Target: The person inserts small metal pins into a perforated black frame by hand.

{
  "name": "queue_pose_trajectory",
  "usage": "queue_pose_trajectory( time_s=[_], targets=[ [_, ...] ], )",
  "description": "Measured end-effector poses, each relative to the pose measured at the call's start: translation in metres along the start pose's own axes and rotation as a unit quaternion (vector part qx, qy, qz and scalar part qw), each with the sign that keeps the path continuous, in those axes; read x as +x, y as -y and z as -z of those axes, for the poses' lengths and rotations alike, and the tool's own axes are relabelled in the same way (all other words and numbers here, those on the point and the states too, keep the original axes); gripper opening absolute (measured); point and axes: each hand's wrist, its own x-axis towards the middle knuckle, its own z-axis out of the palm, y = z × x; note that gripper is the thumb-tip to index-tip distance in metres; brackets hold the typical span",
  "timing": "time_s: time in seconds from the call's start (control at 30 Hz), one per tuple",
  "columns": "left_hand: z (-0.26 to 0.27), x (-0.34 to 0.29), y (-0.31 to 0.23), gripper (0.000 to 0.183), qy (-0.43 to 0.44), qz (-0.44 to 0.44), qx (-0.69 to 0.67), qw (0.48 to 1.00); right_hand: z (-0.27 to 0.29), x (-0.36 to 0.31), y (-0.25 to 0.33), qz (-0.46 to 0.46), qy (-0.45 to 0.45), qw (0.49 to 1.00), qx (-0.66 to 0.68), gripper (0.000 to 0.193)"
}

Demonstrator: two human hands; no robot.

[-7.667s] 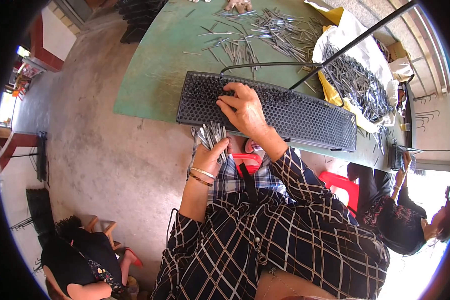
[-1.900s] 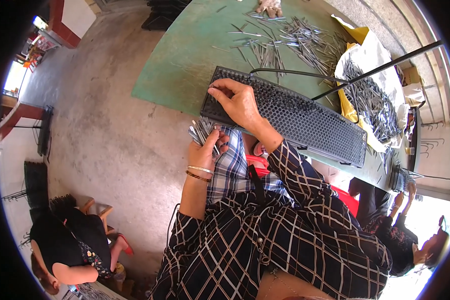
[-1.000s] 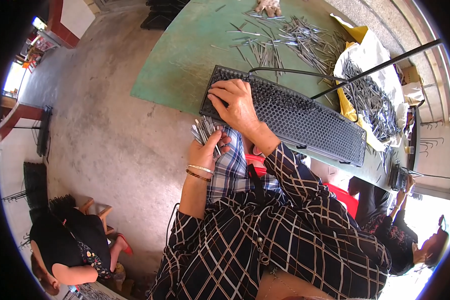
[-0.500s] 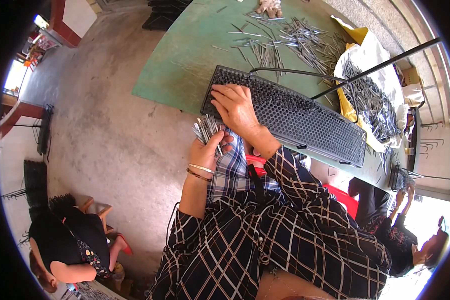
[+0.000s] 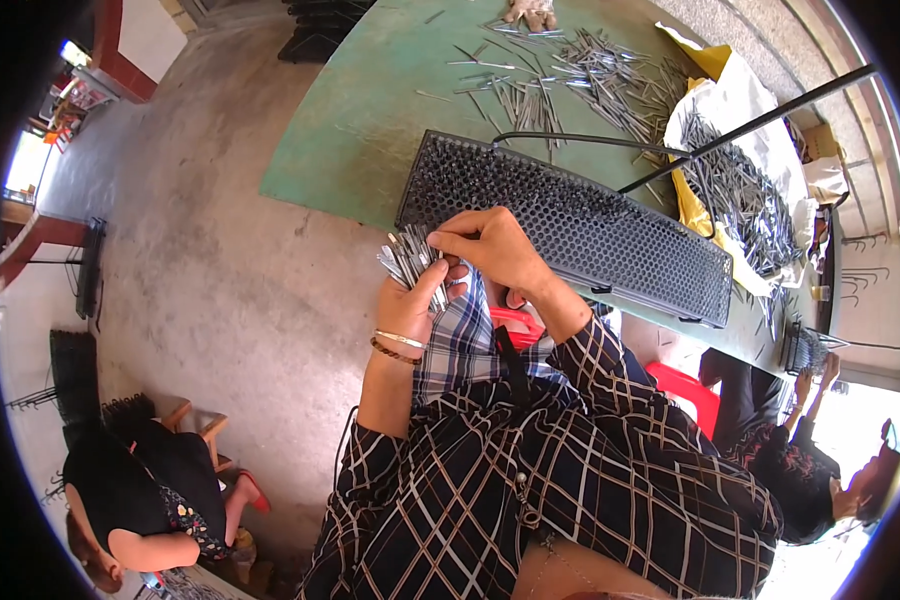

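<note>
metal rods (image 5: 406,258) partly hidden within the left hand (image 5: 408,306)

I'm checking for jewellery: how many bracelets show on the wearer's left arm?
2: a pale bracelet nearer the left hand, and a brown bracelet just behind it, toward the sleeve, which may hide others.

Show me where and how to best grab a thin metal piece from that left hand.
Probably by a free far end, from the far side: the thin metal pieces fan out there, while the left hand wraps their nearer part.
</note>
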Motion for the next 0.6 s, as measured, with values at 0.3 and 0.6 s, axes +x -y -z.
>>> queue_pose_trajectory(
  time_s=[0.3,0.6],
  targets=[
    [0.0073,-0.0006,-0.0014,0.021,0.072,0.032,0.013,0.997,0.0024,-0.0023,0.0068,-0.066,-0.005,0.995,0.071,0.023],
    [0.0052,0.0003,0.0024,0.02,0.02,0.008,0.048,0.999,0.0056,-0.0047,0.0016,-0.096,-0.013,0.987,0.126,0.027]
  ],
)
